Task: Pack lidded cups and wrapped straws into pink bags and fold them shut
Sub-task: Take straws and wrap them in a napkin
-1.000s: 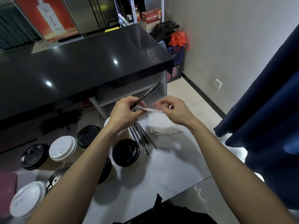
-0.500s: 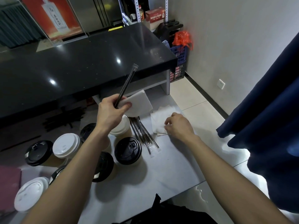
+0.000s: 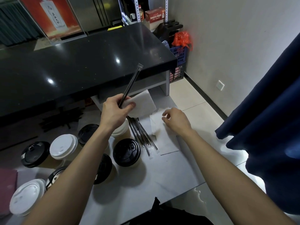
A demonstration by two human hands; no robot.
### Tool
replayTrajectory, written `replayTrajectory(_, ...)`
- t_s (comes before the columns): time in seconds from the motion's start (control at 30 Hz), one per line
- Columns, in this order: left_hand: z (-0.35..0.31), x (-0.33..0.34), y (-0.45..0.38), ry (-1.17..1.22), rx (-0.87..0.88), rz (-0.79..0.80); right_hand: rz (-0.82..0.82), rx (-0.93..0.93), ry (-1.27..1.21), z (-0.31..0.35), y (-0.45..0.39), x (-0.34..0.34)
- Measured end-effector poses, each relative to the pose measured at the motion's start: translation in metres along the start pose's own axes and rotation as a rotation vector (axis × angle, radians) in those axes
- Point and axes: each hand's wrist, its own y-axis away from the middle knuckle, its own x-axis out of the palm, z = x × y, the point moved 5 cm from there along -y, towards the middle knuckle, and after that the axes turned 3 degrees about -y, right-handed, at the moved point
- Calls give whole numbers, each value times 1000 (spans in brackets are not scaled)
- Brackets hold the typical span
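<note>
My left hand [image 3: 116, 112] grips a black wrapped straw [image 3: 130, 85] that points up and away, together with a white napkin [image 3: 142, 104]. My right hand [image 3: 176, 120] hovers with fingers apart over a stack of white napkins [image 3: 156, 125] on the white table [image 3: 162, 176]. A bundle of wrapped straws [image 3: 142, 137] lies between the napkins and the cups. Several lidded paper cups stand at the left, among them a black-lidded cup [image 3: 126, 152] and a white-lidded cup [image 3: 64, 146]. A pink bag [image 3: 7, 184] shows at the left edge.
A black counter [image 3: 73, 69] with a shelf below runs behind the table. A dark blue curtain [image 3: 267, 111] hangs at the right. A blue crate [image 3: 179, 62] with a red bag sits in the far corner. A dark object [image 3: 162, 215] lies at the table's near edge.
My hands were together on the straw and napkin; my left hand then lifted both up and left, while my right hand dropped to the napkin stack and now hovers over it.
</note>
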Motion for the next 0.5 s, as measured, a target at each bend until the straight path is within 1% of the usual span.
replayTrajectory(0.17, 1, -5, -2, 3, -16, -8, 115, 9, 79, 2, -24, 18)
replayTrajectory(0.33, 2, -7, -4, -5, -18, -14, 55, 1, 40, 1, -29, 8)
replayTrajectory(0.43, 1, -7, -5, -8, -27, -11, 133, -7, 48, 2, -28, 2)
replayTrajectory(0.5, -1, -6, -6, -10, -30, -7, 134, -10, 55, 2, -29, -2)
